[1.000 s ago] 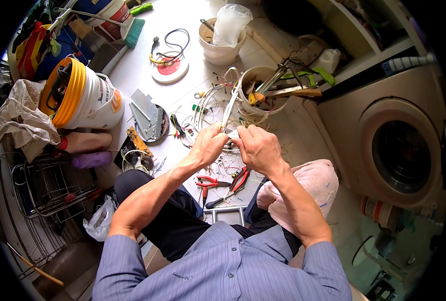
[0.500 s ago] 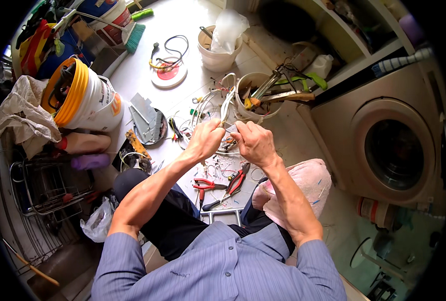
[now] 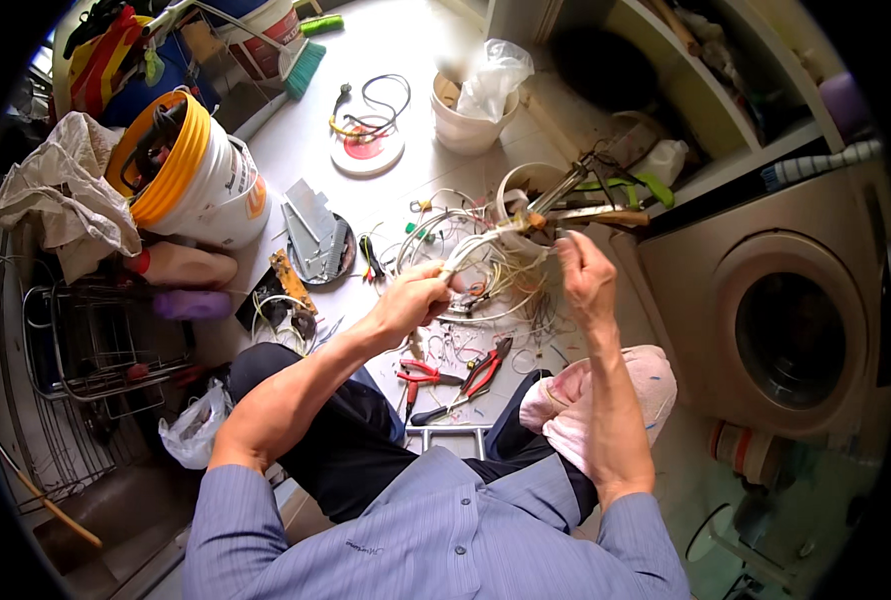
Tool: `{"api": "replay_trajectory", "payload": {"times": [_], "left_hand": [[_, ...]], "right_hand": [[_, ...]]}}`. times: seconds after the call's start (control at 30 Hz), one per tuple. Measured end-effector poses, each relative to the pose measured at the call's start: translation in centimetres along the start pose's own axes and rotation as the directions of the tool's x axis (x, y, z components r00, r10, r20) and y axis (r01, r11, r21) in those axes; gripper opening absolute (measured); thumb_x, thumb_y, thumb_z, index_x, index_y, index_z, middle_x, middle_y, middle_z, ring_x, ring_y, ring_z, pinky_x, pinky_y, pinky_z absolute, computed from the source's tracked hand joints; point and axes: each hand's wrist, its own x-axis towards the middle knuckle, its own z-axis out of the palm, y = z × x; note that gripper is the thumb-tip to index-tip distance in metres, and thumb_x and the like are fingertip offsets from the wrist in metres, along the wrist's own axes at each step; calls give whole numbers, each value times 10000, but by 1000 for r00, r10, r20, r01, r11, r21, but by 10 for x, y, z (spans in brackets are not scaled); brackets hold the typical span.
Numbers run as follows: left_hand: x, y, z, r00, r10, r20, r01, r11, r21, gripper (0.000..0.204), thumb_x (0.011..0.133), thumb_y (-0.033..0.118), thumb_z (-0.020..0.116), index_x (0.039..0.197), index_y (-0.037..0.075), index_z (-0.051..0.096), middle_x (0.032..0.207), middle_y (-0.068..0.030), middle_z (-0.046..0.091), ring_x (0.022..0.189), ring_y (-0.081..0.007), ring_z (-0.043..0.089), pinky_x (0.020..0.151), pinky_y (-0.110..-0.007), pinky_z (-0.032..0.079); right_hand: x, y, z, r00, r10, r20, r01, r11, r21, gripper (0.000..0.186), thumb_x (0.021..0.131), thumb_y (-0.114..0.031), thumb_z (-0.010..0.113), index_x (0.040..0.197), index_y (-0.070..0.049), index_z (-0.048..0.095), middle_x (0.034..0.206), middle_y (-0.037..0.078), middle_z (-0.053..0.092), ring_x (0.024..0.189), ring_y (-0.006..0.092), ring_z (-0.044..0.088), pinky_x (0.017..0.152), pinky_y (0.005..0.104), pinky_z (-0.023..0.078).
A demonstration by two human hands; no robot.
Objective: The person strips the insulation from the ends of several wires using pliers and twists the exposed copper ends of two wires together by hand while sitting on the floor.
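Observation:
My left hand (image 3: 412, 300) is closed round a bundle of white electrical cables (image 3: 480, 245), whose loops trail over the floor in front of me. Well to its right, my right hand (image 3: 587, 278) is raised with the fingers curled in a pinch; what lies between them, if anything, is too small to make out. It is close to the front of a white bucket of tools (image 3: 518, 183). Below the hands, red-handled pliers (image 3: 427, 376) and larger red-and-black cutters (image 3: 485, 368) rest on the floor among wire scraps.
At the left stand a white bucket with a yellow rim (image 3: 220, 195) and a wire rack (image 3: 105, 345). Farther off are a reel with a black cord (image 3: 367, 152) and another white bucket (image 3: 465, 128). A washing machine (image 3: 710, 270) is at the right. A pink towel (image 3: 655, 380) covers my right knee.
My hands were close together at the cables. The right has swung away to the right, while the left keeps its hold slightly lower. The whole view has shifted a little.

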Motion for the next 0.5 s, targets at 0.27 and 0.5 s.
{"api": "replay_trajectory", "payload": {"times": [0.27,0.5], "left_hand": [[7,3,-3,962,11,272,83,940,-331,347,876,110,455,1170,-45,556,754,-87,576,644,-154,532,623,-265,444],[18,-9,8,903,-39,429,138,970,-202,378,1021,211,472,1318,-17,526,1006,-144,677,850,-179,637,800,-315,518]], "right_hand": [[-16,-49,35,692,281,665,-711,424,560,216,972,-252,670,903,-47,674,642,-79,491,535,14,407,474,203,302],[-9,-40,48,573,289,767,-812,322,486,220,924,-266,718,850,-83,621,640,-64,515,519,23,416,459,203,285]]}}
